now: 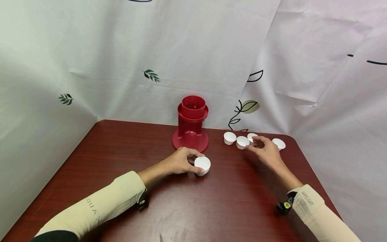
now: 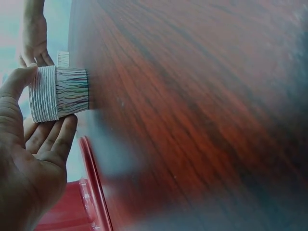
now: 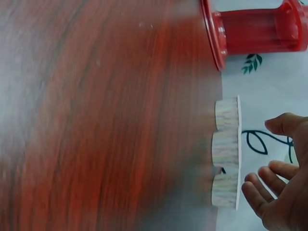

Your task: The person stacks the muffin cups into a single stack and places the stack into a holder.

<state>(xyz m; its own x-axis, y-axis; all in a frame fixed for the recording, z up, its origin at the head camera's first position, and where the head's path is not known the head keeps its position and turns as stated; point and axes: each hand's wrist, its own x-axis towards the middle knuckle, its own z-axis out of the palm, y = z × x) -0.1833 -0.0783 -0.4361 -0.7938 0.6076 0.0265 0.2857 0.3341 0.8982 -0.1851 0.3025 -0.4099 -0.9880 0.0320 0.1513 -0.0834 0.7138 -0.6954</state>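
Observation:
Near the table's middle, my left hand (image 1: 181, 161) pinches a stack of nested white paper baking cups (image 2: 72, 91) between thumb and fingers. Several ribbed rims show at its top in the left wrist view, over one patterned side. My right hand (image 1: 267, 151) hovers at the back right, thumb and fingers apart and nothing between them. Around it stand single paper cups: one at the left (image 1: 229, 138), a second cup (image 1: 243, 143) by the thumb, a third cup (image 1: 251, 136) partly hidden behind the fingers, and a fourth cup (image 1: 278, 144) to the right.
A red plastic cylinder holder (image 1: 191, 127) on a round base stands at the back, just beyond my left hand. The dark red wooden table (image 1: 127, 144) ends at a white patterned cloth (image 1: 127, 67) hung behind it and along the sides.

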